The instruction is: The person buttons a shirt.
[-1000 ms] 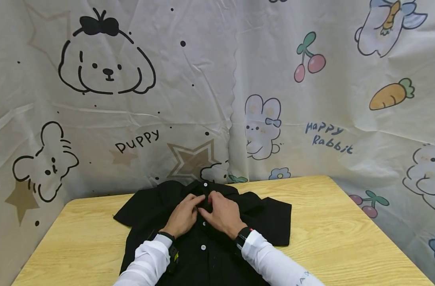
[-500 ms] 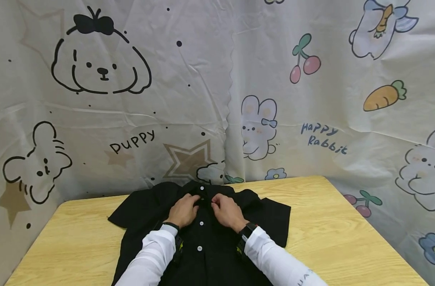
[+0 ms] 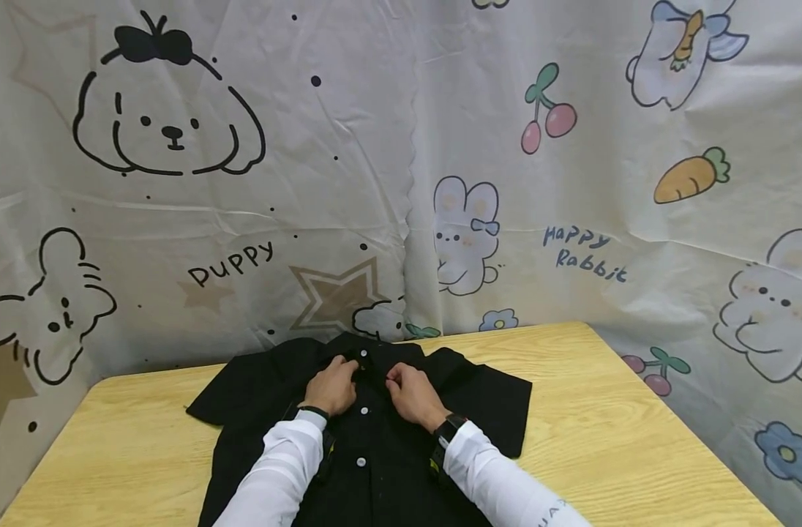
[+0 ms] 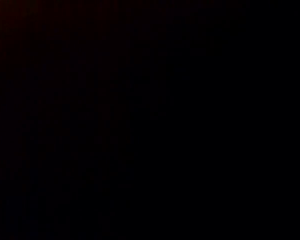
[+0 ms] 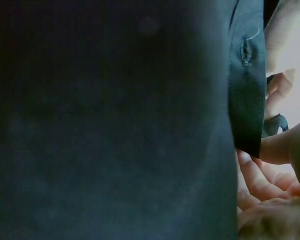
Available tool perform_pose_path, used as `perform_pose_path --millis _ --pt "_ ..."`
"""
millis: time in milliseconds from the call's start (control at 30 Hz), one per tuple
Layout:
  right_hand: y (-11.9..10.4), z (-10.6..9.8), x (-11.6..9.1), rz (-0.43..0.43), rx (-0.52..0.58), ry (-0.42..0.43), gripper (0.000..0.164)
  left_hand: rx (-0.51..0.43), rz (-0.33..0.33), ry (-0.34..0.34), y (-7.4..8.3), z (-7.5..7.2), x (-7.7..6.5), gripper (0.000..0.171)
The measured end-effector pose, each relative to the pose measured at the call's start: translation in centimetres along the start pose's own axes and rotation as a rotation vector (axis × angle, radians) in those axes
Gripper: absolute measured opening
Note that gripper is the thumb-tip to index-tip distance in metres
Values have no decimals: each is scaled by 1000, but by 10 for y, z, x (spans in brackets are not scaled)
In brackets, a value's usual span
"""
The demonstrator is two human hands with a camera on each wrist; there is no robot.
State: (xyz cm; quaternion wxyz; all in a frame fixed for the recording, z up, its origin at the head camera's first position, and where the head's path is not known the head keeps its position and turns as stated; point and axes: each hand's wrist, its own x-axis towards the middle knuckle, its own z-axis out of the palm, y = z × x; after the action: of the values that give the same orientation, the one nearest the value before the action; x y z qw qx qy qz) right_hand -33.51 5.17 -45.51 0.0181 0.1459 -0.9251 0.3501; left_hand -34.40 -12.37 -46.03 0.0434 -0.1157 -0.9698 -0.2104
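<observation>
Black shirt [image 3: 486,399] lengthwise, collar toward the backdrop, both hands' fingers [image 3: 340,368] pinching its placket.

- Black shirt [image 3: 480,402]: matt woven cloth, small glossy white buttons [image 3: 361,462].
- Table [image 3: 638,439]: smooth pale wood grain.
- Printed backdrop [image 3: 375,183]: creased, thin fabric-like sheet.

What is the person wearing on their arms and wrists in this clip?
Both arms wear white long sleeves; the right sleeve has dark lettering near the bottom edge. The left hand has a thin black wristband; the right hand has a black watch-like band with a small red mark.
</observation>
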Motion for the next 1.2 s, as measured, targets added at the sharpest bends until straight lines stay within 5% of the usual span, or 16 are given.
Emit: perform_pose_path --millis 133,267,600,767,933,1033,1200 --pt "1 1 0 12 -10 1 6 -46 -54 -101 2 -4 4 34" --pt "0 3 -1 24 -35 -15 5 -191 -126 -124 -1 -2 5 19" --pt "0 3 -2 -52 -7 9 4 -265 -97 76 -5 6 1 9" --pt "4 4 -3 -71 84 35 5 -186 6 241 -7 2 -7 13" --pt "0 2 -4 -100 201 106 9 -241 153 380 -4 -15 -12 11" --pt "-4 0 -4 -118 257 146 12 -335 163 365 -1 -24 -15 8" --pt "-11 0 -8 -118 295 205 15 -485 81 298 3 -31 -23 3"
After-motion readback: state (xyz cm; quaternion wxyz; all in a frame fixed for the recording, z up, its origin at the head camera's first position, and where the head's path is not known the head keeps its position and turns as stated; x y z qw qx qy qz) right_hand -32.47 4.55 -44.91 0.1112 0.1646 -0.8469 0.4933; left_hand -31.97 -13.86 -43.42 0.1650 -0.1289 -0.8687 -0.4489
